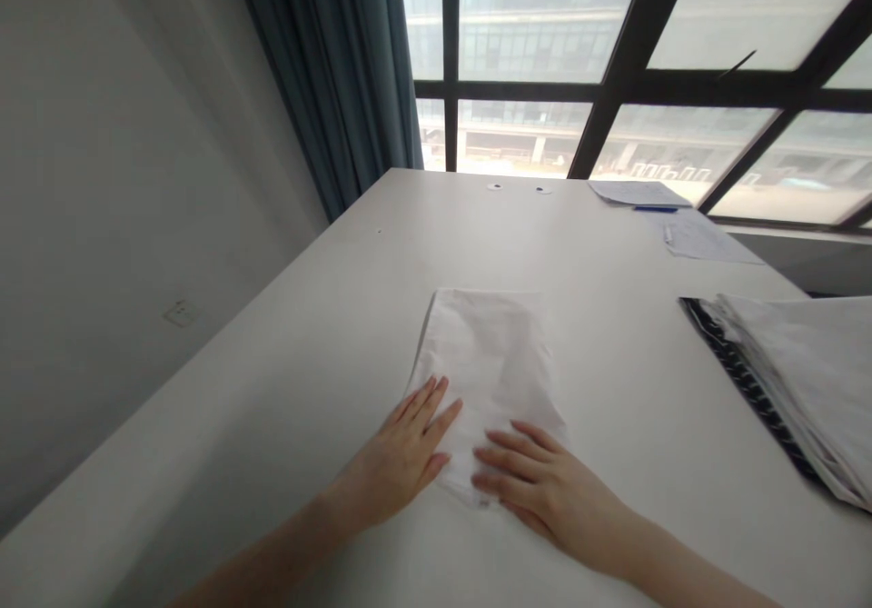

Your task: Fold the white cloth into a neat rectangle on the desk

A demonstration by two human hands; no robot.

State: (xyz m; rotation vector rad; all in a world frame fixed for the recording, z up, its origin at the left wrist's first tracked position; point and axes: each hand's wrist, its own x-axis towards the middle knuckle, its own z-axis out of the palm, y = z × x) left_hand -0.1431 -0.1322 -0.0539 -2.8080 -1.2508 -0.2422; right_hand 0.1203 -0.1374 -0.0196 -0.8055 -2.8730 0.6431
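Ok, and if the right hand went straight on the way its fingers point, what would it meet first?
Most likely the left hand, near its thumb: the right hand points at it across the white cloth, though depth is hard to judge.

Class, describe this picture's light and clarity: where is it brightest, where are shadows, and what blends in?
Head view: window bright, washed out; head view: left wall dim, soft shadow on the near left of the table; head view: white cloth low in contrast against it, right edge faint.

No legible text or numbers.
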